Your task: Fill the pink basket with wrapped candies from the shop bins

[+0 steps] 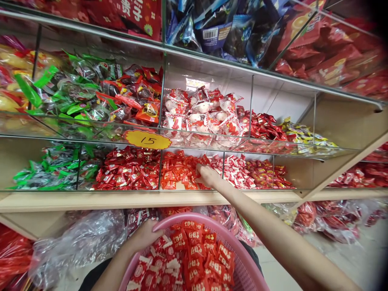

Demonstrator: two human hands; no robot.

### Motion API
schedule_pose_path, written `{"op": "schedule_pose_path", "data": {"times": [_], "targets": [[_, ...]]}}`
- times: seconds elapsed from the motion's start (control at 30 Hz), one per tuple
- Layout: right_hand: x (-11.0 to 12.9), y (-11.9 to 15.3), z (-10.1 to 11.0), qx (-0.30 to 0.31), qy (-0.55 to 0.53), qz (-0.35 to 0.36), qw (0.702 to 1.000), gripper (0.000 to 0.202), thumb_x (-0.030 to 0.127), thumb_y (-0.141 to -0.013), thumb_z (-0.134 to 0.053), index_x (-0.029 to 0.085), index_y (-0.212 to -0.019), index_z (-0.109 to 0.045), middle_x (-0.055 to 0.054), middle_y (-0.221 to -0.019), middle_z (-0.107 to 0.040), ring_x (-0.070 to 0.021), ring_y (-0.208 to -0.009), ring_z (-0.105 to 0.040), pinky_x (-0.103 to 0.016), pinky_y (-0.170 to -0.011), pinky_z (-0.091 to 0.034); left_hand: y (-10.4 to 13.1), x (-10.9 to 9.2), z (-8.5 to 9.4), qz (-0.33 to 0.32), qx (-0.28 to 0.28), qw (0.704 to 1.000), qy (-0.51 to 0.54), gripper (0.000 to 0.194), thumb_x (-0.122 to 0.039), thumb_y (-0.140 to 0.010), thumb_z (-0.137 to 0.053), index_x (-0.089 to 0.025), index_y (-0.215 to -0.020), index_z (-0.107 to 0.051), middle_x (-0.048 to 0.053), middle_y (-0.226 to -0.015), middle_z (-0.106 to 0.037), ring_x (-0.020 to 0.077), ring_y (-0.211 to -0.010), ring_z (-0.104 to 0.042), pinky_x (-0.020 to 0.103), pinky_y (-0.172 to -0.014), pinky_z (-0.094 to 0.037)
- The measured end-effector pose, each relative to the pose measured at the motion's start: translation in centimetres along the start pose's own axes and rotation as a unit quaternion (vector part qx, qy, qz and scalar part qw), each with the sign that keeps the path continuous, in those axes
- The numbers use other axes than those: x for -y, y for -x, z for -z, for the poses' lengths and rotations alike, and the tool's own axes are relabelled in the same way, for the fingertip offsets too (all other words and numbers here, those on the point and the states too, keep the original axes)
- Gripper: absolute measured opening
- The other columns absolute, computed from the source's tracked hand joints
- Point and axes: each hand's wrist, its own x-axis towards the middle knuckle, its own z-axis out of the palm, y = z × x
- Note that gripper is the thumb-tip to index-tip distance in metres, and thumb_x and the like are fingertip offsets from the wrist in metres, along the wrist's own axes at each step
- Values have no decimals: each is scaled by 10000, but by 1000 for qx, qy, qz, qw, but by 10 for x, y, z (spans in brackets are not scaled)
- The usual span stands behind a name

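My left hand is closed on the rim of a pink plastic basket, its thumb over the edge. Inside the basket lie orange-red wrapped candies on the right and red-and-white wrapped candies on the left. My right hand reaches into a low shelf compartment, over a pile of orange-red wrapped candies. Its fingers are curled at the right side of that pile, and what they hold, if anything, is hidden. A bare patch of the compartment floor shows at the front of the pile.
Clear dividers split the shelves into compartments of wrapped sweets. A yellow price tag marked 15 hangs on the shelf edge above. A wooden ledge runs between basket and compartments. Plastic bags lie below it, and a wooden post slants at right.
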Motion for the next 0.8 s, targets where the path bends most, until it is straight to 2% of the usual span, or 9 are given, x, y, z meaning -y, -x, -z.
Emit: {"op": "schedule_pose_path", "data": {"times": [0.1, 0.2, 0.3, 0.43, 0.6, 0.8], "targets": [[-1, 2, 1, 4, -12, 3, 1000, 329, 318, -684, -596, 171, -949, -468, -86, -902, -591, -195, -835, -550, -250, -605, -363, 2, -2, 1, 5, -7, 1000, 2, 248, -347, -689, -439, -141, -672, -575, -48, -549, -447, 96, -520, -405, 195, -516, -298], [-2, 1, 1, 8, -34, 4, 999, 378, 427, -664, -599, 175, -918, -476, -80, -887, -589, -199, -824, -549, -246, -586, -358, 3, -4, 1, 10, -8, 1000, 8, 253, -365, -685, -445, -145, -662, -568, -54, -531, -441, 97, -506, -400, 202, -517, -303], [-3, -3, 0, -2, -55, -9, 998, 356, 477, -713, -529, 175, -895, -480, -75, -875, -586, -181, -805, -550, -235, -575, -353, 3, -5, 2, 10, -3, 1000, 13, 259, -371, -683, -446, -145, -662, -572, -57, -527, -442, 95, -499, -393, 205, -528, -313], [-4, -9, -3, -18, -64, -10, 998, 246, 359, -743, -514, 166, -892, -485, -77, -879, -580, -160, -781, -543, -228, -586, -345, 4, -6, 3, 8, 0, 1000, 18, 264, -362, -692, -439, -139, -691, -580, -49, -550, -450, 97, -519, -406, 204, -539, -316], [-10, -8, 3, -30, -56, 15, 998, 239, 266, -715, -522, 165, -926, -475, -67, -869, -574, -155, -771, -532, -228, -590, -328, 4, -8, 3, 20, 4, 1000, 9, 244, -348, -692, -438, -140, -667, -561, -54, -531, -413, 88, -494, -376, 193, -502, -286], [-13, 4, 11, -27, -41, 137, 989, 255, 258, -716, -529, 197, -955, -466, -41, -883, -587, -152, -773, -535, -220, -591, -328, 4, -9, 3, 27, 4, 1000, 14, 309, -410, -691, -445, -137, -693, -589, -49, -519, -444, 98, -492, -397, 195, -512, -308]]}}
